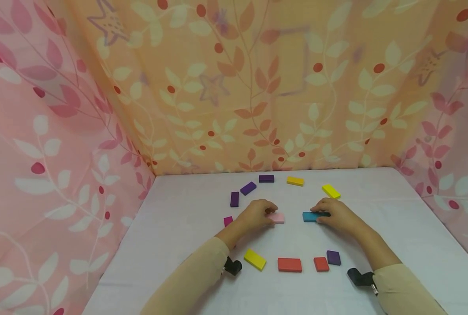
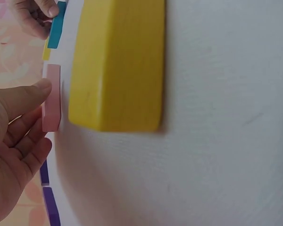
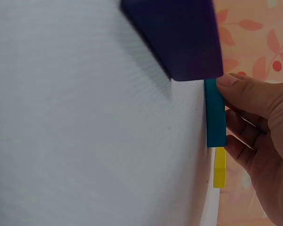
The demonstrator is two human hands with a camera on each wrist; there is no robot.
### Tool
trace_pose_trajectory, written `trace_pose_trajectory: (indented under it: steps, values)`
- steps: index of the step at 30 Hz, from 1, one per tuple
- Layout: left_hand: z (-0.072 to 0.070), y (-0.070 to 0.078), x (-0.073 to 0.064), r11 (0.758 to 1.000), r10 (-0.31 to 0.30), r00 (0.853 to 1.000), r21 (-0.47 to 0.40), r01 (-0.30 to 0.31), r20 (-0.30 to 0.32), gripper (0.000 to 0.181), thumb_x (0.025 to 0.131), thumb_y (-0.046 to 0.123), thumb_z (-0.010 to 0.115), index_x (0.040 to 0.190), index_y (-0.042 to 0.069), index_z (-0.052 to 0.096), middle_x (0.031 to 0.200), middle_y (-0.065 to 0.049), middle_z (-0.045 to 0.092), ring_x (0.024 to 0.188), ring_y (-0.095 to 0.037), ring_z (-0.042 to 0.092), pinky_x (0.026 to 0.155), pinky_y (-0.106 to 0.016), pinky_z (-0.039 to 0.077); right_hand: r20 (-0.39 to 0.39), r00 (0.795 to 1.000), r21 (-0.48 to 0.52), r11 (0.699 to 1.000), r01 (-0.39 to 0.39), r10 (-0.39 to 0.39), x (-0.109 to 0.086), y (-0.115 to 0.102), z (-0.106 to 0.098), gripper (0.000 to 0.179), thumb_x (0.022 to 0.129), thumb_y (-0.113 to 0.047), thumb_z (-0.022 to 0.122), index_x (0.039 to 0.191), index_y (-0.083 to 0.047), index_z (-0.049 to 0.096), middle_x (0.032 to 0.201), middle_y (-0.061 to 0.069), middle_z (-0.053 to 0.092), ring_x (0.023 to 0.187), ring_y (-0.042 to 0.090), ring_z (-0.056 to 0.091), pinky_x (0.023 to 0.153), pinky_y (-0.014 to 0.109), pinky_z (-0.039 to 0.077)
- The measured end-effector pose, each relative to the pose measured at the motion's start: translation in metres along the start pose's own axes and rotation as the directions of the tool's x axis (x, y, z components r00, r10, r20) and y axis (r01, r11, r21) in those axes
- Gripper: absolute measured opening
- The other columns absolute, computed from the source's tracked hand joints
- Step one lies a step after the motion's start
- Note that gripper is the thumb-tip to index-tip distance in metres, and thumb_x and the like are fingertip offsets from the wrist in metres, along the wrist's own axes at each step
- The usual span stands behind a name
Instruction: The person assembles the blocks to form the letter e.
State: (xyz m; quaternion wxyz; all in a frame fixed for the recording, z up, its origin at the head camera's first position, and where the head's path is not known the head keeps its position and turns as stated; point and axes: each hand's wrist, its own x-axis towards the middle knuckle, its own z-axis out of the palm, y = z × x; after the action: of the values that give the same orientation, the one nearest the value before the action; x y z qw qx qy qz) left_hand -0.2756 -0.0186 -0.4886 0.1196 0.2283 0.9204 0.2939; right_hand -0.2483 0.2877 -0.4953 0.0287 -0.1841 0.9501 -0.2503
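Near the middle of the table my left hand pinches a flat pink block between thumb and fingers. In the left wrist view the thumb lies on the near face of the pink block, with the fingers behind it. To the right, my right hand pinches a blue block by its right part. The right wrist view has the thumb at one end of the blue block and fingertips along its far side. A gap of bare cloth separates the two blocks.
Other blocks form a loose ring around the hands: purple and yellow behind, magenta by the left forearm, yellow, red and dark purple in front. Patterned curtains stand around the white table.
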Motion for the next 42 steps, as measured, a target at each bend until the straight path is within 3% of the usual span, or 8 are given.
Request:
trace_pose_trajectory:
  steps: [10,17,26,35,42]
  values:
    - [0.0,-0.001,0.002,0.996,0.013,1.0,-0.087,-0.014,-0.016,0.036,0.089,0.014,0.081,0.124,0.02,0.074,0.112,0.012,0.07,0.104,-0.01,0.06,0.097,-0.025,0.053,0.001,1.0,0.01,1.0,0.008,-0.008,0.001,-0.001,0.0,0.027,0.093,-0.012,0.076,0.12,-0.01,0.075,0.112,0.003,0.069,0.107,0.027,0.063,0.1,0.054,0.053]
    - [0.001,0.002,0.004,0.995,-0.019,1.0,-0.101,0.018,-0.017,0.035,0.089,0.015,0.081,0.123,0.023,0.074,0.109,0.014,0.069,0.103,-0.007,0.059,0.096,-0.026,0.054,-0.009,1.0,0.072,0.997,-0.027,0.028,0.003,0.002,0.004,0.027,0.093,-0.012,0.076,0.119,-0.014,0.075,0.115,0.004,0.069,0.111,0.028,0.062,0.102,0.055,0.051]
    - [0.007,0.01,0.015,0.993,-0.017,1.0,-0.121,0.015,-0.016,0.037,0.088,0.017,0.083,0.123,0.024,0.073,0.105,0.015,0.067,0.1,-0.007,0.059,0.093,-0.023,0.055,0.008,0.999,0.086,0.995,-0.048,0.048,0.002,0.005,0.005,0.028,0.094,-0.013,0.075,0.121,-0.016,0.074,0.119,0.004,0.069,0.115,0.029,0.061,0.105,0.057,0.049]
    - [0.013,0.015,0.029,0.98,-0.063,0.998,-0.191,0.063,0.003,0.031,0.086,0.016,0.084,0.115,0.023,0.076,0.099,0.013,0.068,0.094,-0.008,0.06,0.09,-0.023,0.055,0.014,0.998,0.1,0.993,-0.065,0.064,0.001,0.006,0.005,0.027,0.094,-0.013,0.075,0.121,-0.016,0.074,0.118,0.003,0.069,0.115,0.029,0.061,0.105,0.057,0.049]
    - [0.016,0.015,0.032,0.98,-0.052,0.999,-0.191,0.05,-0.003,0.03,0.086,0.016,0.084,0.114,0.024,0.076,0.099,0.014,0.068,0.094,-0.007,0.06,0.089,-0.022,0.054,0.04,0.996,0.08,0.994,-0.079,0.076,0.001,0.003,0.001,0.028,0.094,-0.015,0.074,0.122,-0.015,0.074,0.118,0.005,0.068,0.115,0.03,0.061,0.104,0.057,0.05]
